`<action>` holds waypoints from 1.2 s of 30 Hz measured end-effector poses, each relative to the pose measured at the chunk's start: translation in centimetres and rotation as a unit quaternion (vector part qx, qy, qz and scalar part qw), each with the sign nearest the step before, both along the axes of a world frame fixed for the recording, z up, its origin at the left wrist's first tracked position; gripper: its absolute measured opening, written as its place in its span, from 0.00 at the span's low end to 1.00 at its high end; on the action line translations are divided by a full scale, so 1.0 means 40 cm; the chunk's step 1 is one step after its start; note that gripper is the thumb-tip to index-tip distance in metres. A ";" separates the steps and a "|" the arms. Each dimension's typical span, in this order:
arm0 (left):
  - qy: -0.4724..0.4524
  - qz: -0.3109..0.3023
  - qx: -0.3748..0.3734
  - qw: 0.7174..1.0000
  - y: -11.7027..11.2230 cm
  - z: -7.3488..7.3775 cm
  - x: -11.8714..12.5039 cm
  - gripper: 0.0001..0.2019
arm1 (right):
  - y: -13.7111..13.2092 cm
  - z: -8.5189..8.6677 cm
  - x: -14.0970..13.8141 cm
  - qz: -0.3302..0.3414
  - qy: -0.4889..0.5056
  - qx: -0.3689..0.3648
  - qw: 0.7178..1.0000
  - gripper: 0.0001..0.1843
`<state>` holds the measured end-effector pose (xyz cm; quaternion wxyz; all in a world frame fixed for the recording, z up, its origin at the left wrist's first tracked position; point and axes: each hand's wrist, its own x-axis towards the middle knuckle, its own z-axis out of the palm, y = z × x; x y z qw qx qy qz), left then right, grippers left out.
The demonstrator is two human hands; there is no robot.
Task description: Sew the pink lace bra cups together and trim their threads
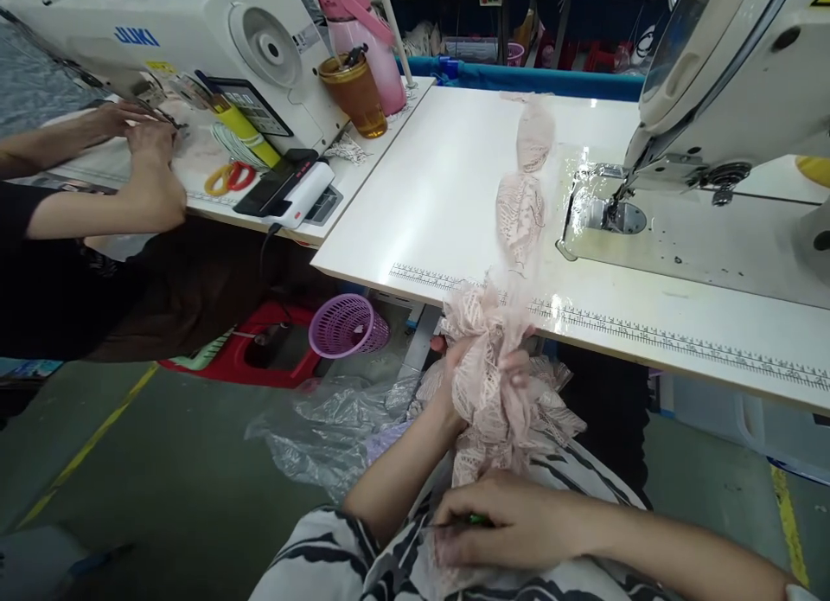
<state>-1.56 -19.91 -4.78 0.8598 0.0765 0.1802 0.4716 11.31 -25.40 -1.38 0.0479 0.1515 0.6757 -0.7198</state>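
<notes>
A bunched length of pale pink lace (496, 376) hangs over my lap, with my left hand (457, 367) closed around it just below the table edge. From this bundle a strip of the same lace (522, 212) runs up across the white table. Lower down, my right hand (499, 519) is closed over my lap, palm turned inward. A small tool (480, 521) with a green part shows between its fingers; its kind is mostly hidden. Sheer pink fabric (441, 562) lies at the fingertips; whether they pinch it I cannot tell.
The sewing machine (732, 91) stands right of the lace on the table (421, 212). At left, a co-worker's hands (146, 134) work at another machine (194, 39). A brown cup (356, 95), pink jug (363, 30), scissors (230, 177), purple basket (350, 326) and red stool (259, 359) are nearby.
</notes>
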 end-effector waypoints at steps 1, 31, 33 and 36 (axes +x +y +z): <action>-0.015 -0.006 0.001 1.000 -0.005 -0.004 0.001 0.17 | 0.015 0.030 0.019 -0.011 0.012 0.030 0.999 0.22; -0.005 -0.063 -0.003 0.998 -0.228 -0.112 -0.019 0.23 | 0.213 -0.051 0.086 -0.350 -0.026 0.113 0.930 0.19; -0.008 -0.038 -0.004 0.999 -0.234 -0.132 -0.016 0.24 | 0.197 -0.047 0.097 -0.339 -0.022 0.215 0.915 0.18; 0.006 0.021 -0.008 1.000 -0.248 -0.171 -0.009 0.22 | 0.196 -0.028 0.105 -0.315 -0.001 0.484 0.816 0.18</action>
